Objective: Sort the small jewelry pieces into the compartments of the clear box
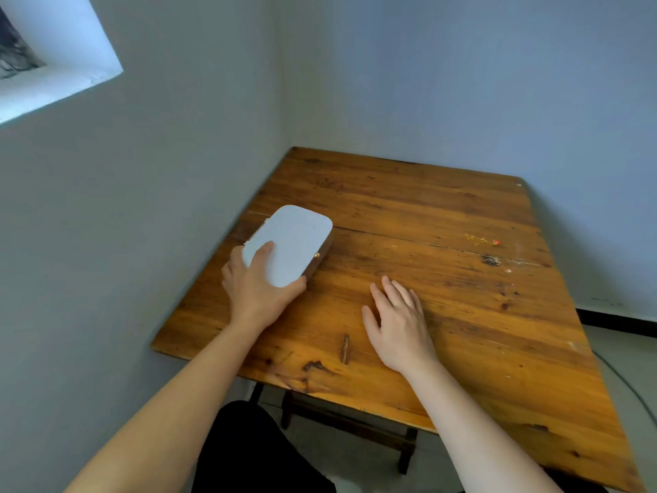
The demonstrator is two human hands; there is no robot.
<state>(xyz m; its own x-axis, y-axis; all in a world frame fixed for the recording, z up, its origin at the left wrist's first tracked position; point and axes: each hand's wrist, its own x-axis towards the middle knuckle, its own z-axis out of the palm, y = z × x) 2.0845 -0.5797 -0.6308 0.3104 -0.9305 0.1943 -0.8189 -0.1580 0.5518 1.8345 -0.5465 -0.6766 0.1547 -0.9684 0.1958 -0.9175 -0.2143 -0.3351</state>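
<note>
A closed box (295, 240) with a pale, rounded lid and a small gold clasp on its right side sits at the left of the wooden table (444, 314). My left hand (256, 290) grips the box's near end, thumb on the lid and fingers wrapped around the near corner. My right hand (398, 322) lies flat on the table to the right of the box, fingers apart and holding nothing. A small heap of gold chain with a red-orange bead (481, 240) lies far right on the table, well away from both hands.
The table stands in a room corner, with grey walls at its left and back edges. A dark chip of wood (345, 348) lies near the front edge. A stool frame (355, 425) shows under the table. A cable (625, 382) runs on the floor at right.
</note>
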